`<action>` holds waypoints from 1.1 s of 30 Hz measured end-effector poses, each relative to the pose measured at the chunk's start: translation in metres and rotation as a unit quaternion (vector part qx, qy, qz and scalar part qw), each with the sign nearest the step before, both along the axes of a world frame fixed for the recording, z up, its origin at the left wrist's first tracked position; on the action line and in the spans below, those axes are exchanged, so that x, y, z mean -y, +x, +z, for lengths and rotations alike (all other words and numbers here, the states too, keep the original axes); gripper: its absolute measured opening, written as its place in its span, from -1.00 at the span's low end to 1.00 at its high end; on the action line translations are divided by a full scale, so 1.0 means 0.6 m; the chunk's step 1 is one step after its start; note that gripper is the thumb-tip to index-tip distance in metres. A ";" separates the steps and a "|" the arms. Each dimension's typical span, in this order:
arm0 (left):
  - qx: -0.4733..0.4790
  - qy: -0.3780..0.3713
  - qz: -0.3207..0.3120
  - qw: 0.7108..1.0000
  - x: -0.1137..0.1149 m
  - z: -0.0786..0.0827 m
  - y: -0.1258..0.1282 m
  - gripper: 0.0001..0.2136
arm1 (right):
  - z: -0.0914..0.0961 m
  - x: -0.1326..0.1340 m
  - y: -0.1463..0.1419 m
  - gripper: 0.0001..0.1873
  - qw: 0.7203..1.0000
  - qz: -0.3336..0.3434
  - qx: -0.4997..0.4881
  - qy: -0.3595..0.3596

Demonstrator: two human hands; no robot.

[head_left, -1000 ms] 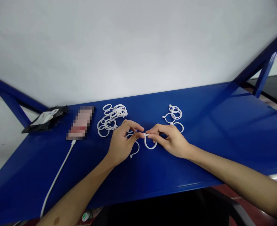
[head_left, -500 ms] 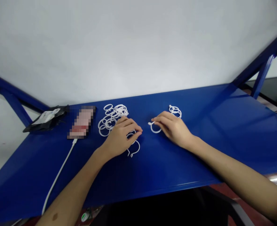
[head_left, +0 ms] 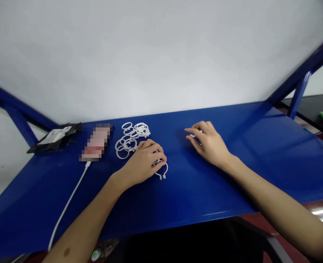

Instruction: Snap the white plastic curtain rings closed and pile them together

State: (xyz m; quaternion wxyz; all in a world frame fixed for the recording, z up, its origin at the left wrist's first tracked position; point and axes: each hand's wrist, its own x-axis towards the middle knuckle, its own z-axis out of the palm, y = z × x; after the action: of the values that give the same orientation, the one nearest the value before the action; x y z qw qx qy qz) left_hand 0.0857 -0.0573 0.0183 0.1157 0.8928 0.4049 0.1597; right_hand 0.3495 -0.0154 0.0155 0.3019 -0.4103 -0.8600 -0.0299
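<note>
My left hand rests on the blue table with its fingers curled round a white plastic ring whose open end pokes out to the right. Just behind it lies a pile of white rings. My right hand lies farther back and to the right, palm down, fingers stretched over a second small heap of rings. Only a sliver of white ring shows under those fingers.
A blurred phone lies left of the ring pile with a white cable running toward the front edge. A black packet sits at the far left. Blue frame posts rise at the right, a white wall behind.
My hands, first together on one ring, have parted. The right hand carried that ring back to the right heap and now covers it. The left hand closed on another ring.
</note>
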 end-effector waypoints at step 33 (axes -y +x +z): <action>0.194 -0.035 0.082 0.977 0.015 -0.004 0.031 -0.87 | -0.025 0.038 -0.061 -0.68 0.751 0.105 -0.422 -0.498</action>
State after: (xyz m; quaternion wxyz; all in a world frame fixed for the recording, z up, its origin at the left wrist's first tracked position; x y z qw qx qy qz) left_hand 0.1042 -0.0662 0.0158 0.2099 0.8038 0.4523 0.3246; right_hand 0.3127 -0.0383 0.0007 0.3882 -0.3807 -0.5760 0.6103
